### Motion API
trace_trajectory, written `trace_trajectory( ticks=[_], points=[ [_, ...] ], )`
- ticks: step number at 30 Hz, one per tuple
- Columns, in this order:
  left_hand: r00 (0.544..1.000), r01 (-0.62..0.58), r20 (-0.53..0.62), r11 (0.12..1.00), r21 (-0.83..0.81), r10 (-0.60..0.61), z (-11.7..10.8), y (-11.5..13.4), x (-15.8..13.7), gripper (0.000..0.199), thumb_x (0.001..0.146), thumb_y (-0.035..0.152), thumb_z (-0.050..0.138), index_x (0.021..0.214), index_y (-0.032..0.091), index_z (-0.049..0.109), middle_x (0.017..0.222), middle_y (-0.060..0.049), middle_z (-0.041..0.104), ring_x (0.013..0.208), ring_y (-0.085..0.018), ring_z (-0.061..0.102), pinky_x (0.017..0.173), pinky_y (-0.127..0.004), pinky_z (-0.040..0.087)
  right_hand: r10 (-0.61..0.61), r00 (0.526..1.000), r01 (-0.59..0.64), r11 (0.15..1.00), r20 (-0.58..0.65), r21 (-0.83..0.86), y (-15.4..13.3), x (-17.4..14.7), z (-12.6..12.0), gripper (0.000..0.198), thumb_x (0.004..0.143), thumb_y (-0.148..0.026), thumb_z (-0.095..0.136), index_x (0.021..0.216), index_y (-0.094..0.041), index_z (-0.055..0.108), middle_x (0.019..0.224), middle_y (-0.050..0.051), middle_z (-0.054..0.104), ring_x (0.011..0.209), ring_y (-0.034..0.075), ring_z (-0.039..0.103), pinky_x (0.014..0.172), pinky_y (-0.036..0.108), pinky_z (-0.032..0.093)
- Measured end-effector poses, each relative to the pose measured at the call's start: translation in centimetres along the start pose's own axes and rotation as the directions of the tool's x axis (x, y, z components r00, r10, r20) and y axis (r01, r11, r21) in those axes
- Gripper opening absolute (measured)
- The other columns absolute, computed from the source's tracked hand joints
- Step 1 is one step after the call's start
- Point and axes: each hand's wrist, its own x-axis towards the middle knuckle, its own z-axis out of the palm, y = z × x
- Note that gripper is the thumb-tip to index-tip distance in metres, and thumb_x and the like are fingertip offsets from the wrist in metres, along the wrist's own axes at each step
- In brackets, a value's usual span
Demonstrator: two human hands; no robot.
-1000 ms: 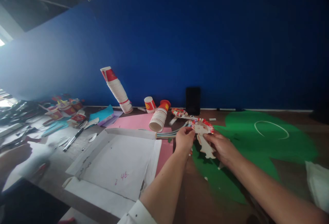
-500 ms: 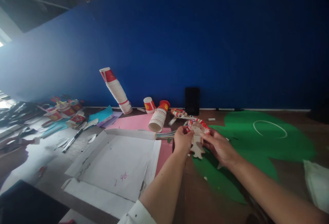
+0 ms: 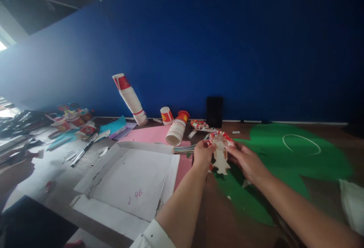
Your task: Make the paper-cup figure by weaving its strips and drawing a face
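Between my two hands is a pale, figure-shaped cutout (image 3: pixel 221 161) with a red-and-white patterned ring of cut paper around its top. My left hand (image 3: pixel 203 157) pinches its left side, thumb on the front. My right hand (image 3: pixel 248 161) grips the opposite side near the red-and-white edge. The cutout hangs upright above the table, by the edge of a green cloud-shaped sheet (image 3: pixel 301 166). Just behind it lies another red-and-white cut paper piece (image 3: pixel 199 124). The fingers behind the cutout are hidden.
A white box lid (image 3: pixel 119 183) lies left of my arms on pink paper (image 3: pixel 148 133). Paper cups stand behind: a tall leaning stack (image 3: pixel 132 102), a single cup (image 3: pixel 166 115), a tipped stack (image 3: pixel 175 131). A dark phone (image 3: pixel 214 111) leans on the blue partition (image 3: pixel 199 51). Another person's hand (image 3: pixel 21 166) is far left.
The cutout has turned slightly, so its pale body faces me more fully. Both hands keep their hold on it. The whole view has shifted a little.
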Motion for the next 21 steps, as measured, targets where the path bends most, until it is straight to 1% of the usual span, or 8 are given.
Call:
trace_trajectory(
  ticks=[5, 9, 11, 13, 15, 16, 18, 21],
  points=[
    [0.998, -0.01, -0.06, 1.0, -0.015, 0.009, -0.2, 0.0, 0.3, 0.027, 0.071, 0.02, 0.071, 0.095, 0.015, 0.061, 0.074, -0.001, 0.067, 0.061, -0.011, 0.062, 0.06, -0.022, 0.049, 0.022, 0.999, -0.021, 0.999, 0.033, -0.049, -0.2, -0.1, 0.0, 0.028, 0.071, -0.028, 0.075, 0.095, -0.023, 0.063, 0.087, 0.005, 0.076, 0.078, 0.024, 0.073, 0.069, 0.035, 0.06],
    [0.999, -0.022, -0.042, 0.998, -0.062, 0.019, -0.1, 0.5, 0.2, 0.027, 0.07, 0.014, 0.071, 0.095, 0.014, 0.059, 0.083, -0.004, 0.069, 0.069, -0.012, 0.065, 0.067, -0.024, 0.052, 0.026, 0.999, -0.02, 0.992, 0.043, -0.123, -0.1, 0.1, -0.2, 0.03, 0.064, -0.025, 0.08, 0.09, -0.021, 0.065, 0.077, 0.004, 0.075, 0.065, 0.022, 0.07, 0.054, 0.03, 0.056],
    [1.0, -0.023, 0.006, 0.995, -0.102, 0.024, 0.1, 0.8, -0.1, 0.031, 0.07, 0.012, 0.072, 0.098, 0.014, 0.059, 0.089, -0.005, 0.07, 0.077, -0.013, 0.067, 0.074, -0.025, 0.053, 0.008, 1.0, -0.007, 0.989, 0.01, -0.148, -0.1, 0.3, -0.5, 0.031, 0.064, -0.025, 0.08, 0.091, -0.021, 0.065, 0.073, 0.003, 0.074, 0.06, 0.021, 0.069, 0.049, 0.028, 0.053],
    [0.998, -0.003, 0.055, 0.993, -0.122, 0.01, 0.2, 1.0, -0.3, 0.038, 0.069, 0.012, 0.074, 0.104, 0.014, 0.059, 0.093, -0.007, 0.071, 0.081, -0.015, 0.068, 0.078, -0.026, 0.053, -0.028, 0.998, 0.019, 0.987, -0.052, -0.16, -0.2, 0.7, -1.0, 0.031, 0.066, -0.026, 0.077, 0.094, -0.022, 0.064, 0.073, 0.002, 0.074, 0.06, 0.02, 0.068, 0.05, 0.028, 0.053],
    [0.996, 0.042, 0.082, 0.994, -0.104, -0.034, 0.3, 1.1, -0.5, 0.044, 0.069, 0.012, 0.076, 0.109, 0.013, 0.059, 0.095, -0.008, 0.071, 0.081, -0.016, 0.069, 0.08, -0.028, 0.054, -0.07, 0.989, 0.049, 0.985, -0.128, -0.163, -0.2, 1.1, -1.5, 0.03, 0.07, -0.028, 0.074, 0.097, -0.023, 0.062, 0.076, 0.002, 0.073, 0.062, 0.019, 0.068, 0.051, 0.028, 0.053],
    [0.994, 0.069, 0.089, 0.994, -0.089, -0.061, 0.4, 1.1, -0.6, 0.044, 0.069, 0.012, 0.076, 0.11, 0.012, 0.059, 0.095, -0.009, 0.071, 0.079, -0.016, 0.069, 0.08, -0.029, 0.054, -0.09, 0.982, 0.062, 0.985, -0.164, -0.164, -0.2, 1.3, -1.8, 0.03, 0.07, -0.029, 0.073, 0.098, -0.024, 0.062, 0.078, 0.002, 0.073, 0.063, 0.019, 0.068, 0.052, 0.028, 0.053],
    [0.987, 0.114, 0.117, 0.992, -0.056, -0.107, 0.5, 1.1, -0.8, 0.037, 0.071, 0.01, 0.074, 0.106, 0.01, 0.061, 0.092, -0.009, 0.071, 0.076, -0.015, 0.068, 0.078, -0.028, 0.055, -0.119, 0.969, 0.084, 0.983, -0.218, -0.165, -0.1, 1.7, -2.3, 0.031, 0.07, -0.03, 0.073, 0.098, -0.024, 0.061, 0.079, 0.001, 0.073, 0.065, 0.019, 0.068, 0.053, 0.028, 0.054],
    [0.973, 0.156, 0.171, 0.988, 0.006, -0.155, 0.6, 1.2, -1.2, 0.022, 0.075, 0.007, 0.07, 0.095, 0.008, 0.064, 0.081, -0.007, 0.069, 0.07, -0.013, 0.067, 0.075, -0.027, 0.056, -0.155, 0.956, 0.112, 0.978, -0.248, -0.179, 0.1, 2.0, -2.7, 0.036, 0.069, -0.032, 0.074, 0.101, -0.024, 0.061, 0.081, 0.002, 0.073, 0.066, 0.019, 0.068, 0.055, 0.028, 0.055]
  ],
)
